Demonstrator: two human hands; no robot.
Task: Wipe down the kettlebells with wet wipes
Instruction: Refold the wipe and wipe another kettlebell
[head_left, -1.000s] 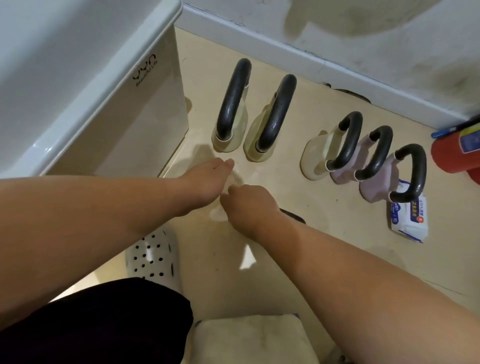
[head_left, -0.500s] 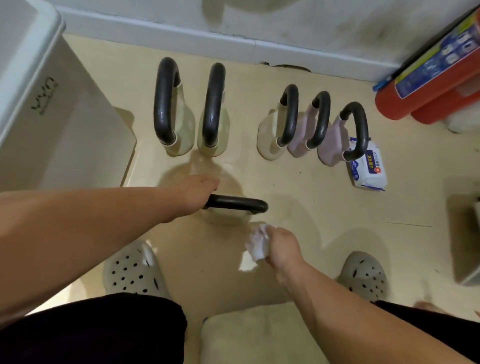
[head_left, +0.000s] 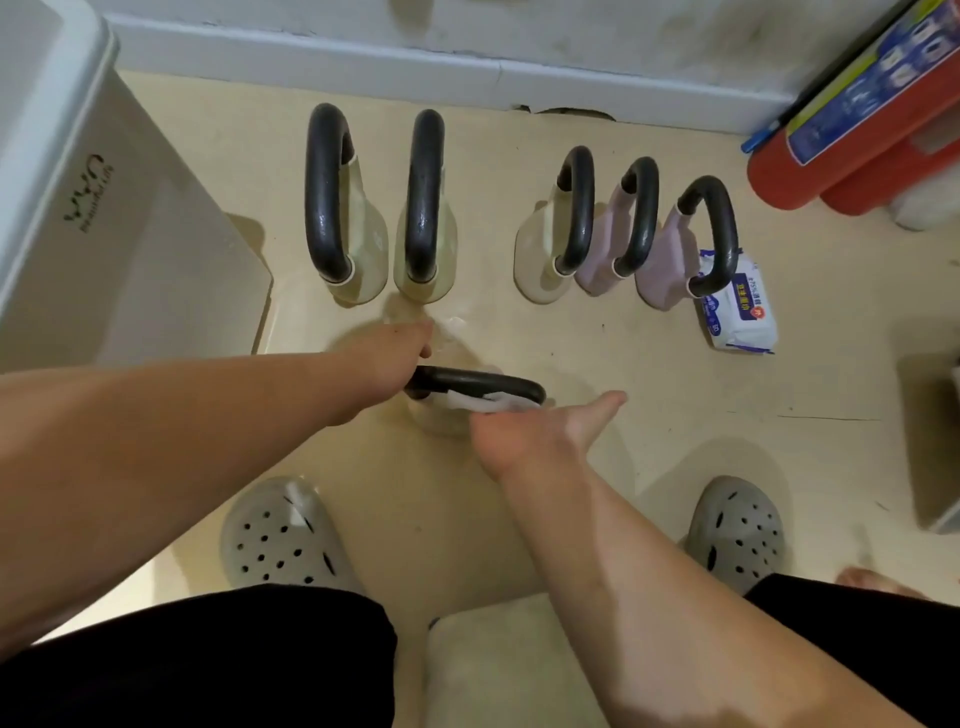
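Note:
A cream kettlebell with a black handle (head_left: 480, 383) stands on the floor right in front of me. My left hand (head_left: 387, 361) grips the left end of that handle. My right hand (head_left: 530, 436) holds a white wet wipe (head_left: 480, 402) against the handle's near side, thumb stretched out to the right. Behind, along the wall, stand two large yellow-green kettlebells (head_left: 366, 244) and three smaller ones: a cream one (head_left: 537, 254) and two pink ones (head_left: 667, 265). A pack of wet wipes (head_left: 740, 312) lies beside the rightmost pink one.
A white cabinet (head_left: 104, 234) fills the left side. Two red fire extinguishers (head_left: 831, 156) lie at the top right by the baseboard (head_left: 415, 67). My grey clogs (head_left: 280, 535) flank the kettlebell, and a pale cushion (head_left: 493, 665) sits between my knees.
My right hand, which held the wipe clear of the kettlebell half a second ago, has moved up and laid the wipe on the handle. My left hand keeps its grip on the handle.

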